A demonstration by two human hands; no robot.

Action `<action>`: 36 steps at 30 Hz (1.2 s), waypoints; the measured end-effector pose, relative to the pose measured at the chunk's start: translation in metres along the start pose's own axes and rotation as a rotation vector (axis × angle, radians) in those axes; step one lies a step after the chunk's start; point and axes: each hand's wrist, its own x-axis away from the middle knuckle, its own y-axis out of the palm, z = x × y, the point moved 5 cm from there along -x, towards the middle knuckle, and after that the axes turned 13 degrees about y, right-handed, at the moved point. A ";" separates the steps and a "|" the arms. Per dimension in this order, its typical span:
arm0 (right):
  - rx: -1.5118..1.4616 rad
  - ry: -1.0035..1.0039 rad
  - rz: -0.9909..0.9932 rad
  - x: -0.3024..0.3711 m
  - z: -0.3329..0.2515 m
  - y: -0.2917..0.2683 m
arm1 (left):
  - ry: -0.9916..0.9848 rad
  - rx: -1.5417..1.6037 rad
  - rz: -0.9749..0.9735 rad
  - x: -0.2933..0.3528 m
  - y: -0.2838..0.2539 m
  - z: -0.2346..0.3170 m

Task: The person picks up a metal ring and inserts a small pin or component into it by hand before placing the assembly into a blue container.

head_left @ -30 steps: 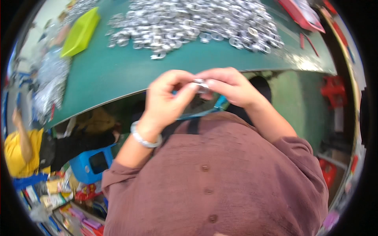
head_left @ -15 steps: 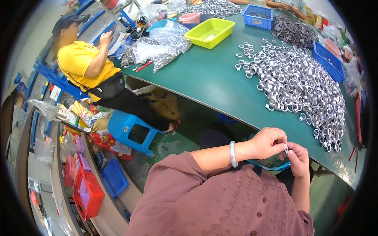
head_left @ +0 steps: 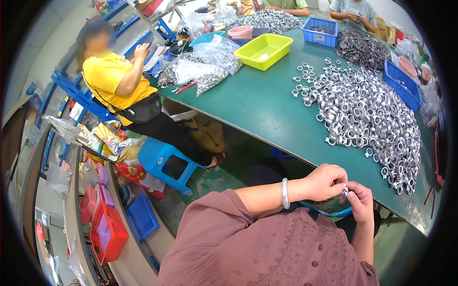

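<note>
My left hand, a pale bangle on its wrist, is closed with thumb and fingers pinched at a small silvery metal ring clamp. My right hand grips the same clamp from the other side, and the fingers cover most of it. Both hands are at the table's near edge, above a blue-rimmed container at my lap, partly hidden by my arm. A large heap of similar metal ring clamps lies on the green table just beyond my hands.
A lime-green tray, a blue basket and a pile of dark small parts stand farther back. Bagged metal parts lie at the left corner. A person in yellow stands left, behind a blue stool. Others sit across the table.
The view has tilted slightly, so the scene sits lower and more to the right, and a green-shirted person shows at the back. Both hands stay together on the clamp, fingers shifting slightly.
</note>
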 end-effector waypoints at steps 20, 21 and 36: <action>0.005 0.002 0.028 0.005 -0.004 -0.001 | 0.134 -0.111 0.011 -0.002 0.005 0.003; 0.005 -0.002 0.033 0.005 -0.006 -0.001 | 0.126 -0.114 0.010 -0.004 0.005 0.004; -0.131 0.054 0.060 0.008 -0.010 -0.003 | -0.141 0.286 0.108 0.000 0.010 -0.013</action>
